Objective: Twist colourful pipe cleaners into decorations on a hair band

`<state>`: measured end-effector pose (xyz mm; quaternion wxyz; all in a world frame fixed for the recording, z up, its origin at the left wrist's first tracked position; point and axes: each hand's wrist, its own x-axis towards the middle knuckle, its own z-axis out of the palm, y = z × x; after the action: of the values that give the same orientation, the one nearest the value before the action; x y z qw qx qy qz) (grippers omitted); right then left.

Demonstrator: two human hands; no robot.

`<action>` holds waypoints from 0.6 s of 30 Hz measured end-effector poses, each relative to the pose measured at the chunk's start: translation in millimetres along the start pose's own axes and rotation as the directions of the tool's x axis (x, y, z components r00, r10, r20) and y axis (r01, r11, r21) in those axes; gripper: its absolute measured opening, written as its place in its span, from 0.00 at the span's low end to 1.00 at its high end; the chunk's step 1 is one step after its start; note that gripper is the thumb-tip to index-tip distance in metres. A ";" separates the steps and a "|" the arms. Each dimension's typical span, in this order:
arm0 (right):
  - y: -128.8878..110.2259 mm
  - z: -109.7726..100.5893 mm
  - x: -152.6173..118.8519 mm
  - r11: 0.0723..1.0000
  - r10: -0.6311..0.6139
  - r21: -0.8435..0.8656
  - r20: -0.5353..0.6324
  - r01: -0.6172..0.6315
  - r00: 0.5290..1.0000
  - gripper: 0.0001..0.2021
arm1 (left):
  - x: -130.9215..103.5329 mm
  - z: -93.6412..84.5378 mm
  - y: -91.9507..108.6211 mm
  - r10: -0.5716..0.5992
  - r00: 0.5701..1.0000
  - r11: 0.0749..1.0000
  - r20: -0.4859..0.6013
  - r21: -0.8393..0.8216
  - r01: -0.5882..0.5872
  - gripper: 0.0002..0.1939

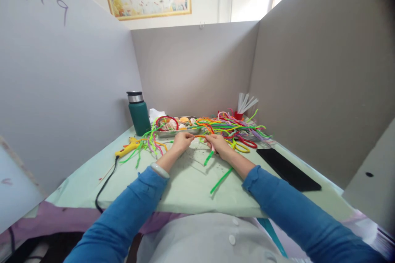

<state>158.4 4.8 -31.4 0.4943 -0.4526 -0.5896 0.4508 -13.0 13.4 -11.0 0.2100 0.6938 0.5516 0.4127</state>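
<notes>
Between my hands, above the table, runs an orange pipe cleaner (200,136). My left hand (182,142) pinches its left end, fingers closed. My right hand (217,144) is closed on the other end, and an orange loop stands up just behind its fingers. Below the right hand a green piece (209,158) with a pale upper part sticks out; whether the palm holds it I cannot tell. A separate green pipe cleaner (221,181) lies on the table near my right wrist.
A metal tray (173,133) of small items stands behind my hands, beside a heap of coloured pipe cleaners (234,125). Left are a green bottle (140,115) and a corded yellow glue gun (128,148). Right are a black flat board (286,168) and a red cup of white sticks (238,115). Partitions surround the table.
</notes>
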 end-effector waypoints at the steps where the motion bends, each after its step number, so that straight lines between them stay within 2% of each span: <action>1: 0.3 -0.2 0.4 1.000 -0.001 -0.004 0.002 0.001 1.000 0.12 | -0.6 -0.4 0.5 -0.015 1.000 1.000 0.005 -0.020 0.016 0.10; 10: 0.4 0.2 0.2 0.999 -0.012 -0.030 0.003 0.012 1.000 0.12 | -2.6 -3.5 1.9 -0.027 0.999 1.000 0.034 0.012 0.027 0.12; 18: 0.2 0.4 -0.9 0.999 -0.021 -0.046 0.012 0.022 1.000 0.13 | -4.2 -5.8 3.9 -0.078 0.995 0.996 0.056 -0.032 0.080 0.12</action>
<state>158.1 4.0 -31.8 0.4851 -0.4548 -0.6074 0.4345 -15.6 7.3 -6.3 0.2530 0.6788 0.5655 0.3942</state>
